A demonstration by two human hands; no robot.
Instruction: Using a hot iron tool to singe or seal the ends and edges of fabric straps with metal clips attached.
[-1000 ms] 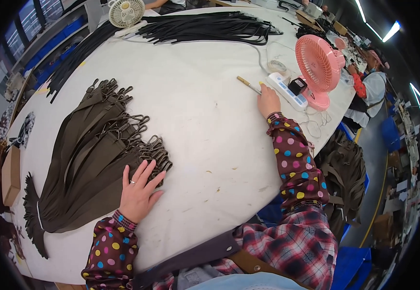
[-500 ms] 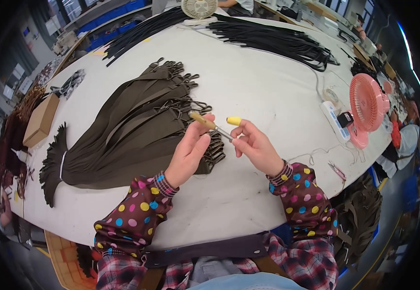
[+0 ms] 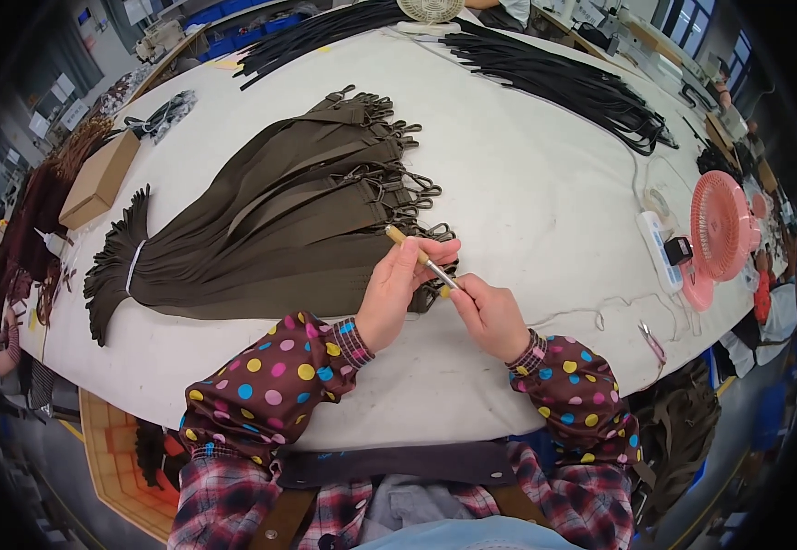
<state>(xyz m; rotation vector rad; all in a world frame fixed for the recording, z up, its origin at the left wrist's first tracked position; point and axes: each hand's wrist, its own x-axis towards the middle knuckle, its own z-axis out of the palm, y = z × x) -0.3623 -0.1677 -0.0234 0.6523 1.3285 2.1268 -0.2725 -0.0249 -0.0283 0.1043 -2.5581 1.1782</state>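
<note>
A slim tool with a wooden handle and a metal shaft (image 3: 434,269) slants between my hands. My left hand (image 3: 393,295) holds it at the handle, fingers closed around it. My right hand (image 3: 493,319) pinches the far end of the shaft, so the tip is hidden. A yellow cover (image 3: 445,291) on a right finger shows under the shaft. Just beyond my hands lies a fanned bundle of dark olive straps (image 3: 261,220) with metal snap hooks (image 3: 428,188) at the right end. A pale tie (image 3: 134,266) gathers the straps at the left.
Black straps (image 3: 554,82) lie across the far side of the white table (image 3: 545,202). A pink fan (image 3: 721,225), a power strip (image 3: 659,249) and small pink-handled scissors (image 3: 652,343) are at the right. A cardboard box (image 3: 99,180) stands at the left, above an orange crate (image 3: 110,458).
My right index finger with the yellow cover, raised before, is now curled under the shaft. Both hands have closed in around the tool. The whole view has shifted a little.
</note>
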